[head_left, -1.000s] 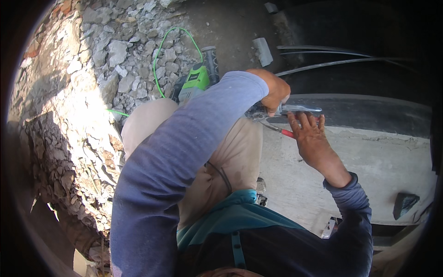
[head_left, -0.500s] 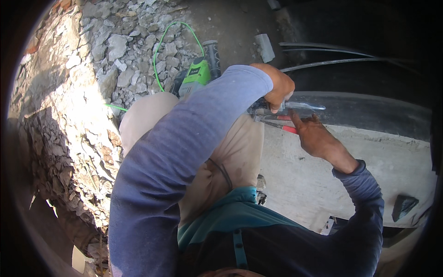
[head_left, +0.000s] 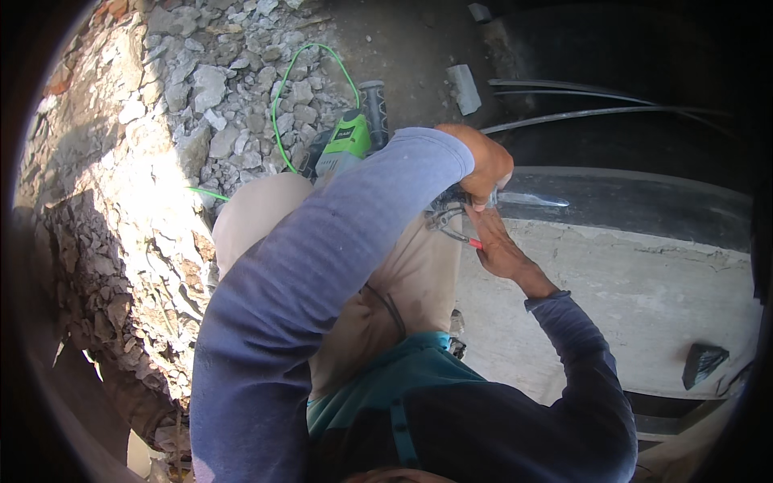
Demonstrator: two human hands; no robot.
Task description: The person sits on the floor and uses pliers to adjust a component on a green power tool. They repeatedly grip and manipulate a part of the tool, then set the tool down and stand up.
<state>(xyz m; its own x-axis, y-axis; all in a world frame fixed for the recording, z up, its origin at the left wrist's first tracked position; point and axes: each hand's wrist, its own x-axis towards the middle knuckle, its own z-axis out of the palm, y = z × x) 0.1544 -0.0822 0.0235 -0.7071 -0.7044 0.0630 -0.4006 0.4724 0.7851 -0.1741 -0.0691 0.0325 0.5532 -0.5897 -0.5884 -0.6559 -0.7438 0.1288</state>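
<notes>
My left hand (head_left: 488, 165) is closed, knuckles up, over a dark object that I cannot make out. A shiny, clear-looking strip (head_left: 531, 200) sticks out to the right just past its fingers. Below it, my right hand (head_left: 503, 249) is curled round pliers (head_left: 475, 243) with red handles, one handle showing beside the palm. Their metal head (head_left: 440, 218) points left, close to the dark object, over my trouser leg. My right fingertips reach up to the left hand, which hides some of them.
A green and black power tool (head_left: 345, 145) with a green cable (head_left: 276, 105) lies beyond my knee, beside broken rubble (head_left: 209, 88). At right runs a concrete ledge (head_left: 612, 282) carrying a black object (head_left: 704, 364). Thin strips (head_left: 580, 113) and a pale block (head_left: 464, 88) lie farther off.
My right hand has moved left and slightly down, in toward the left hand, and the pliers have shifted with it. My left hand has dipped slightly.
</notes>
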